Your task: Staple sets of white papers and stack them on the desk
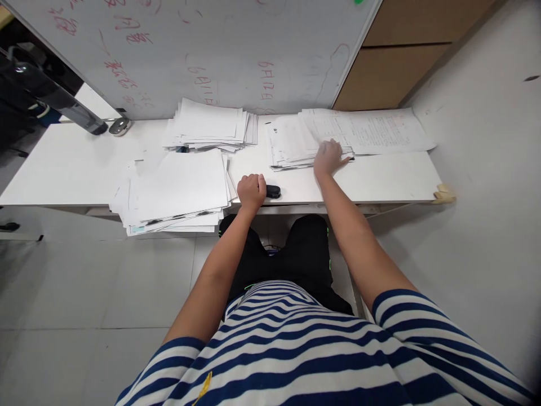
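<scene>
My left hand (252, 192) is closed around a black stapler (273, 192) at the front of the white desk; only one end of it sticks out. My right hand (328, 158) is on a stack of printed papers (291, 144), its fingers curled over the sheets at the stack's right side. Its fingertips are slightly blurred. A sheet near those fingers bends upward. Printed sheets (380, 132) lie spread to the right, beyond that hand. To the left of my left hand is a thick pile of papers (181, 186), overhanging the front edge.
Another paper stack (211, 124) lies against the whiteboard (236, 56) behind the white desk (67, 160). A computer mouse (120, 126) is at the back left. Brown boxes (393, 73) and a wall (486, 169) stand on the right. Yellowish tape (444, 194) covers the desk's right corner.
</scene>
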### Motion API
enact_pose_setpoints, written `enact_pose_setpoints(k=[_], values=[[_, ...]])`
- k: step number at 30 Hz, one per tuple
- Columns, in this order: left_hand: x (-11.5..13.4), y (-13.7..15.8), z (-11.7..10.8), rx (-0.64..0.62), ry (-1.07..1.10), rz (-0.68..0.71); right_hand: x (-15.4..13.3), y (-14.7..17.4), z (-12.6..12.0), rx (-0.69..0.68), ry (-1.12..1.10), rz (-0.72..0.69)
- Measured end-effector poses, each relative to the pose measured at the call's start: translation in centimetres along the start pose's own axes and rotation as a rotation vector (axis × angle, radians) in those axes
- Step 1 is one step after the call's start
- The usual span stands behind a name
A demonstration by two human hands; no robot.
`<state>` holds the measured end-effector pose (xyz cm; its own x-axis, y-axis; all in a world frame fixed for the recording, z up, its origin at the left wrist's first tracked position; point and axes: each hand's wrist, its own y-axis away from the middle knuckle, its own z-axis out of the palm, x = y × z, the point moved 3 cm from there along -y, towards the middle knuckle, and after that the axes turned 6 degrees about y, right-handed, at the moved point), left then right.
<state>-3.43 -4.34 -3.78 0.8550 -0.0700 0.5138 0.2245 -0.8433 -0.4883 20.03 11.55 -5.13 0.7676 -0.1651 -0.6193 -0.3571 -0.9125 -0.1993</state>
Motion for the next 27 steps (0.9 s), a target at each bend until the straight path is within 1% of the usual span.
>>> enact_pose_setpoints(k=[3,8,13,18,24,27], values=[[-0.08,0.02,0.08,0.024,0.015,0.014,0.13,0.10,-0.15,0.050,0.044,0.021],[-0.02,0.01,0.01,0.031,0.049,0.021,0.09,0.36,-0.52,0.125,0.053,0.000],[-0.02,0.01,-0.06,0.048,0.100,0.013,0.02,0.46,-0.64,0.141,0.043,-0.016],[-0.08,0.00,0.01,0.055,0.112,0.018,0.24,0.08,-0.24,0.157,0.024,-0.050],[-0.13,-0.04,0.06,0.054,0.142,0.013,0.19,-0.03,0.22,0.169,0.001,-0.137],[-0.14,-0.02,0.09,0.055,0.106,0.007,-0.59,0.64,-0.34,0.170,-0.011,-0.235]])
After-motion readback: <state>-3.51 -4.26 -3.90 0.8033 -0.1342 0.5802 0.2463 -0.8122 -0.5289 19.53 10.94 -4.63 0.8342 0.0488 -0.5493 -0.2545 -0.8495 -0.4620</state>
